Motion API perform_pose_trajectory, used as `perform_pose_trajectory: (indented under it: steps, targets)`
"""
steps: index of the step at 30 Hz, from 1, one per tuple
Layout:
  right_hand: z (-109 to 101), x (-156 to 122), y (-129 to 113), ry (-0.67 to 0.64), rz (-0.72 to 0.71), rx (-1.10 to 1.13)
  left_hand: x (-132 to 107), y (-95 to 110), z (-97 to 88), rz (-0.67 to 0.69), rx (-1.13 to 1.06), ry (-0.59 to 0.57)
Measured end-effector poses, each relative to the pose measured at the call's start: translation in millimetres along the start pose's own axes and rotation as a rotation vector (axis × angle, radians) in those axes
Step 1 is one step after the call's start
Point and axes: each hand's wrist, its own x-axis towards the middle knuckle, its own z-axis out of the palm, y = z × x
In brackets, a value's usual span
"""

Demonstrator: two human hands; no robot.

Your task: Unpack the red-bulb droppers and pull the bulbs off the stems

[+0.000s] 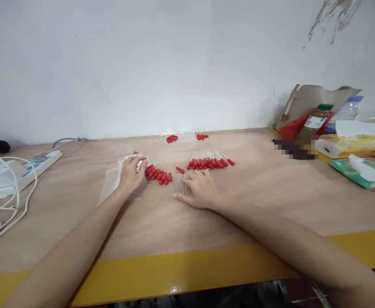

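My left hand rests over a clear plastic bag, its fingers loosely curved and apart. Just right of its fingertips lies a pile of red rubber dropper bulbs. My right hand lies with spread fingers on a row of clear thin tubes, partly covering them. One loose red bulb sits beyond these tubes. Past my right hand, several droppers lie side by side, red bulbs toward me and clear tubes pointing to the wall.
Two small groups of red bulbs lie on plastic near the wall. At left are a power strip and white cables. At right stand a bag, a green-capped bottle and tissue packs. The table's front edge is yellow.
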Motion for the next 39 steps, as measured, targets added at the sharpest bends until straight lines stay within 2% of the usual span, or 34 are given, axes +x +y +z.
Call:
perform_pose_trajectory:
  steps: [2,3,6,10,13,17,22,33,36,39]
  targets:
    - [-8.7,2.8,7.0,0.036,0.070,0.052,-1.3,13.0,-0.2,0.143,0.009,0.044]
    - [-13.7,3.9,12.8,0.063,0.114,0.085,-1.5,21.2,0.7,0.213,0.017,0.027]
    - [-26.6,2.8,37.1,0.150,0.245,0.179,1.3,49.4,9.4,0.318,0.054,-0.165]
    - [-28.9,-11.1,70.1,0.235,0.373,0.184,16.2,81.6,32.0,0.249,0.126,-0.407]
    - [-23.1,-23.3,82.9,0.273,0.410,0.179,30.9,94.1,50.7,0.190,0.144,-0.460]
    - [-18.0,-29.8,85.9,0.277,0.395,0.159,42.9,97.8,70.2,0.129,0.144,-0.457]
    - [-15.8,-28.4,84.0,0.277,0.386,0.153,43.3,95.9,81.0,0.085,0.128,-0.440]
    - [-14.3,-29.2,82.2,0.239,0.404,0.171,38.7,99.7,80.8,0.051,0.027,-0.425]
    - [-14.0,-29.8,82.2,0.247,0.391,0.154,37.0,101.0,82.4,0.024,-0.002,-0.394]
    - [-12.1,-31.0,83.5,0.287,0.341,0.180,31.3,100.5,76.5,-0.005,-0.053,-0.361]
